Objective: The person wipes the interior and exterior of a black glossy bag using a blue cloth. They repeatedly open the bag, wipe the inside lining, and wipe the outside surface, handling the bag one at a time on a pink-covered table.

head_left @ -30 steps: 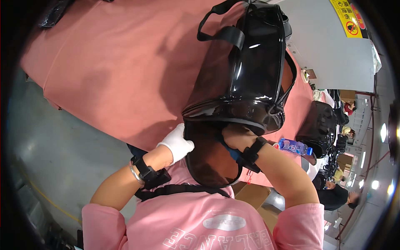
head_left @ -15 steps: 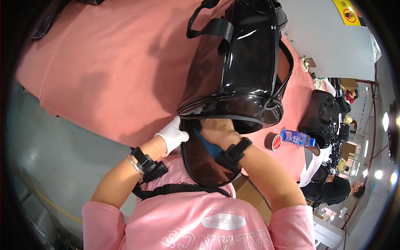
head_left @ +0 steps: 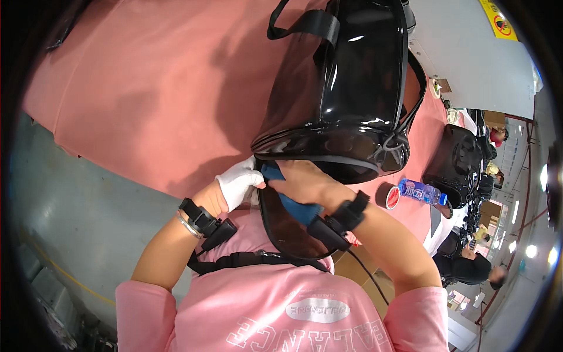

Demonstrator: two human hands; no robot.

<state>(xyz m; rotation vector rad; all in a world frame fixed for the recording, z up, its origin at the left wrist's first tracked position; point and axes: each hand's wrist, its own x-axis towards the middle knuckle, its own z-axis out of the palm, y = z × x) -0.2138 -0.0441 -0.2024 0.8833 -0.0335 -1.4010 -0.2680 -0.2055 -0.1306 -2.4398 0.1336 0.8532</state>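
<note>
A large glossy black bag [head_left: 363, 76] lies on the table, its near end open and a dark see-through flap [head_left: 280, 230] hanging toward me. In a white glove, my left hand [head_left: 239, 183] is closed on the left edge of the flap, close to where it joins the bag. My bare right hand [head_left: 308, 185] is at the mouth of the bag, fingers pointing left, closed on a blue cloth [head_left: 300, 211] that lies against the flap. Part of the cloth is hidden under this hand. A black strap handle [head_left: 311, 24] stands up from the bag's left side.
A pink cloth [head_left: 158, 105] covers the table. Right of the bag are a tape roll [head_left: 388, 196] and a drink bottle with a blue cap [head_left: 422, 192]. Another black bag [head_left: 454, 161] stands farther right, and a person in black [head_left: 469, 267] is beyond. Brown cardboard [head_left: 358, 264] is beside my waist.
My right hand has drawn back from inside the bag toward my left hand, and more of the blue cloth shows. In the picture the bag has shifted slightly right.
</note>
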